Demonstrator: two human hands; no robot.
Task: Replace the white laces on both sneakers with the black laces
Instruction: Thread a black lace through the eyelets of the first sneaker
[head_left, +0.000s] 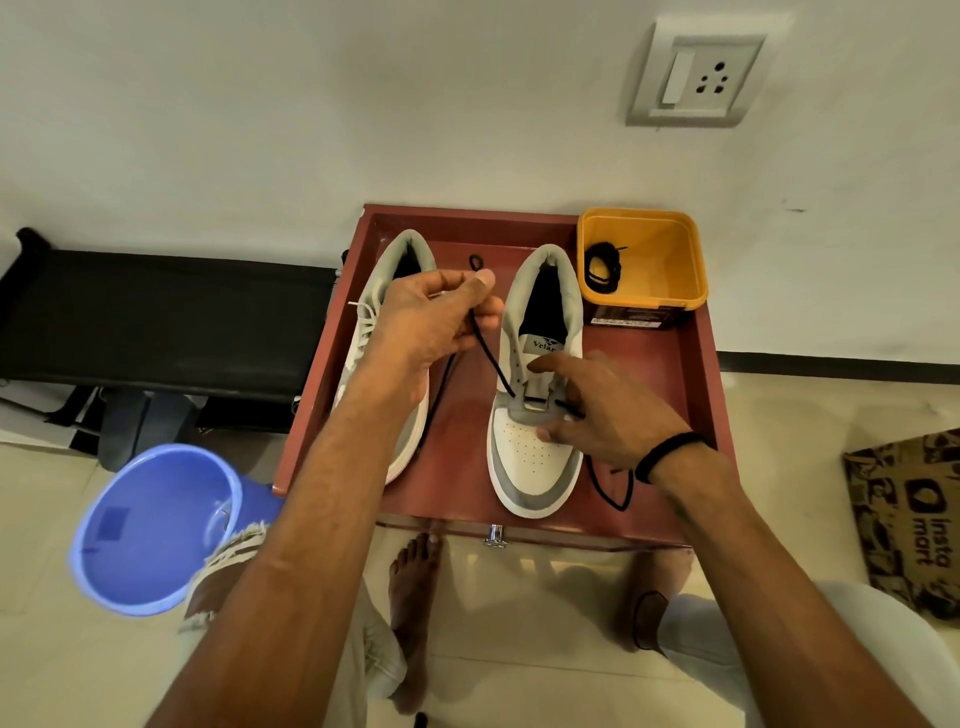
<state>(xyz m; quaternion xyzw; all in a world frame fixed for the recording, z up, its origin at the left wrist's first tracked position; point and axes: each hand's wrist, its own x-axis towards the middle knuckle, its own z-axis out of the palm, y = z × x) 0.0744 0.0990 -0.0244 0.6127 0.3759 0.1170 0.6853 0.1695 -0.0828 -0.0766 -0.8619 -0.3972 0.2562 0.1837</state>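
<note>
Reddish-brown wooden tray-like worktop (696, 374) with raised edges, set against a pale wall; cream tiled floor all round it. I take the worktop as my landmark.

On it, two grey-and-white sneakers side by side, toes toward me. Left sneaker (374, 332) keeps its white laces (363, 317). Right sneaker (535, 457) carries a black lace (488, 353) through its lowest eyelets; one end trails off its right side onto the worktop.

My left hand (436, 317) pinches the black lace between thumb and curled fingers, raised between the sneakers. My right hand (608, 410) rests on the right sneaker, fingers loosely spread; whether it grips the lace I cannot tell.

Back right corner of the worktop: yellow square plastic tub (670, 280) holding a second coiled black lace (602, 270).

Left of the worktop: black bench (166, 317), blue plastic bucket (156, 525) on the floor. Right: printed brown paper bag (904, 519). Wall socket (696, 73) above. Bare wood shows between the sneakers and right of them.
</note>
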